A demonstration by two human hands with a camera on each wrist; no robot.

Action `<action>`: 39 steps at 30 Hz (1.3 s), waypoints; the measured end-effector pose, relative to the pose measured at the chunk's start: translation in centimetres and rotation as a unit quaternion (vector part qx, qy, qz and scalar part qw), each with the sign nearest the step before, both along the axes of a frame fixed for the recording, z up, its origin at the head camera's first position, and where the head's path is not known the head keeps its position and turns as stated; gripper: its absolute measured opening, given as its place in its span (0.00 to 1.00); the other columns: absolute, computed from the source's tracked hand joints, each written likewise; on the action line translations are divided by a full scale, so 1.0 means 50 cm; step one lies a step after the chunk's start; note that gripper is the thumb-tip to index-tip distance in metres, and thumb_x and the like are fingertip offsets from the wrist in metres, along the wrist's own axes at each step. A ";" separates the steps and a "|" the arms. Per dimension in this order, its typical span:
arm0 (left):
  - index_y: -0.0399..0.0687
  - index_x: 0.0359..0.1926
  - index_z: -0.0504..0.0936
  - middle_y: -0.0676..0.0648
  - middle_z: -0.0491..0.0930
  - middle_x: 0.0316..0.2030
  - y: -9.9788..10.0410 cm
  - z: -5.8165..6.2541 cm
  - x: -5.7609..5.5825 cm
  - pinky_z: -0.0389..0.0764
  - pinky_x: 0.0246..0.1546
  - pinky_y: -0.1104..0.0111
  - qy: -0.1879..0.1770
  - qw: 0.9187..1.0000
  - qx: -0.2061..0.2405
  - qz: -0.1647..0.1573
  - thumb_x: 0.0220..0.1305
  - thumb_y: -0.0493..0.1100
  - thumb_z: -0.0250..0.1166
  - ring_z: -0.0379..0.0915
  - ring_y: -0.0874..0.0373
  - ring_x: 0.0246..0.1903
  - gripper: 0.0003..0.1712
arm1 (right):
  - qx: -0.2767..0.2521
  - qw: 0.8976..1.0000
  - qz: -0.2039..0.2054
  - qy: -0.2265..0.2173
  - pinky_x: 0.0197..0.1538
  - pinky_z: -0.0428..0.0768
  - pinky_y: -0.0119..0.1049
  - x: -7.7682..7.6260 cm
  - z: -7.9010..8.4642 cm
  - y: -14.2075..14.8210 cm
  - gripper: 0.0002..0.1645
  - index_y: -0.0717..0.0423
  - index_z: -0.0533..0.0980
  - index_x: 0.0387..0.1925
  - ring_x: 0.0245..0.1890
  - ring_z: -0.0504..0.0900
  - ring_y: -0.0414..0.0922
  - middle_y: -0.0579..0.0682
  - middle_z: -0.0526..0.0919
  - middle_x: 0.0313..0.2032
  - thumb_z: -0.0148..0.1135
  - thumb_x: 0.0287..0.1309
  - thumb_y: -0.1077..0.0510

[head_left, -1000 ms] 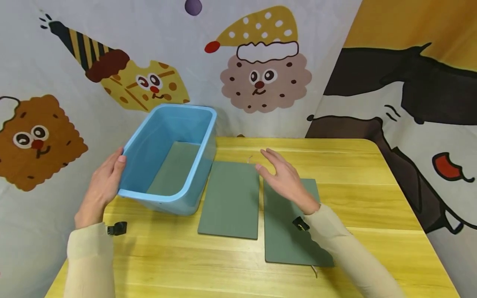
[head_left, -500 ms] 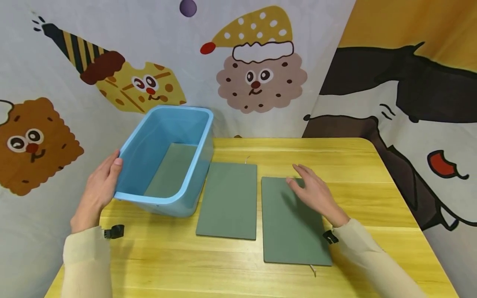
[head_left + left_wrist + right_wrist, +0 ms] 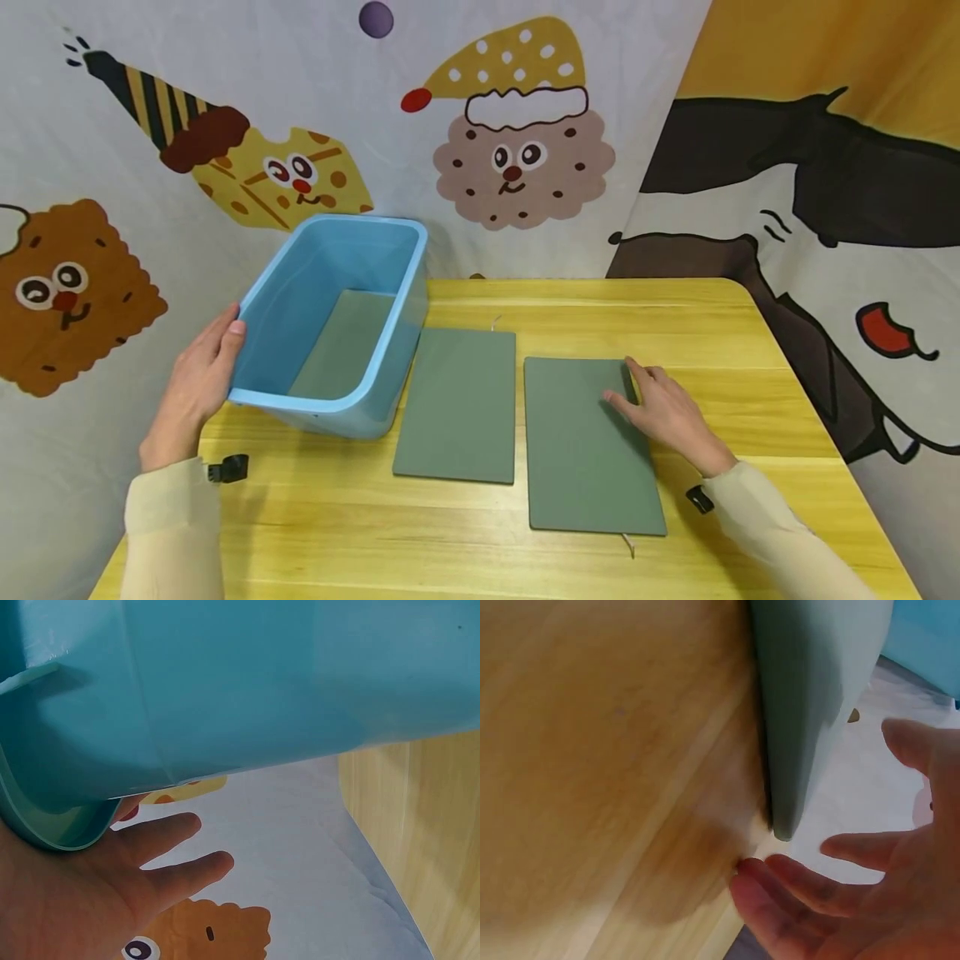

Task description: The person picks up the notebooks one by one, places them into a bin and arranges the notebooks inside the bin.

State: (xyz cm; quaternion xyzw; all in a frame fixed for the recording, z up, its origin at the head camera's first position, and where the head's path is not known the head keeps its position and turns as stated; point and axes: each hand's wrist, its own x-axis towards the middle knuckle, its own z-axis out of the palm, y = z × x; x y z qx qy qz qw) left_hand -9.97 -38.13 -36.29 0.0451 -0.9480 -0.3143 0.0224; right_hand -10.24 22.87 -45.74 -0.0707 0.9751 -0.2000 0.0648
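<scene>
A light-blue plastic bin stands on the left, with a flat green-grey thing at its bottom. My left hand rests against the bin's left rim; in the left wrist view two fingers stretch out under the rim, thumb hidden. Right of the bin lies a green-grey notebook, a thin ribbon at its far edge. Another green-grey notebook lies further right, its ribbon at the near edge. Over that one's far right side hovers the thumb of my right hand; the other fingers reach past its far corner, relaxed.
All of this stands on a yellow wooden table. Behind and beside it hangs a cartoon-printed cloth. The bin's back end is close to the cloth. Black clips sit at both sleeve cuffs.
My right hand has moved rightward and nearer, from between the two notebooks to the right notebook's far right corner. The left hand keeps its place at the bin.
</scene>
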 end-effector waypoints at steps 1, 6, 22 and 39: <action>0.53 0.84 0.41 0.32 0.41 0.81 0.000 -0.001 0.001 0.44 0.66 0.23 -0.002 1.000 0.000 0.001 0.83 0.65 0.31 0.37 0.21 0.75 0.40 | 0.009 1.000 -0.001 -0.008 0.42 0.79 0.60 0.002 -0.001 0.000 0.55 0.68 0.59 0.77 0.48 0.79 0.69 0.79 0.71 0.60 0.60 0.69 0.31; 0.54 0.84 0.40 0.32 0.40 0.81 -0.001 -0.003 0.000 0.44 0.66 0.23 -0.006 1.000 0.003 0.000 0.83 0.65 0.32 0.37 0.21 0.75 0.39 | 0.039 0.998 0.001 -0.058 0.37 0.78 0.55 0.020 -0.002 -0.012 0.68 0.68 0.56 0.78 0.47 0.76 0.69 0.79 0.70 0.58 0.65 0.58 0.23; 0.55 0.84 0.41 0.30 0.43 0.80 -0.008 0.002 0.001 0.47 0.64 0.22 -0.004 1.000 0.000 -0.004 0.83 0.65 0.33 0.42 0.19 0.74 0.39 | -0.044 0.994 0.020 -0.095 0.27 0.67 0.39 0.011 -0.015 -0.026 0.71 0.55 0.49 0.83 0.31 0.70 0.50 0.62 0.76 0.36 0.78 0.51 0.33; 0.56 0.84 0.40 0.31 0.42 0.80 -0.006 0.007 0.000 0.47 0.63 0.22 -0.015 1.000 0.003 0.000 0.82 0.66 0.33 0.42 0.19 0.73 0.40 | -0.167 0.986 0.026 -0.002 0.66 0.66 0.69 0.037 -0.004 -0.004 0.32 0.55 0.71 0.71 0.71 0.65 0.67 0.65 0.71 0.70 0.67 0.69 0.58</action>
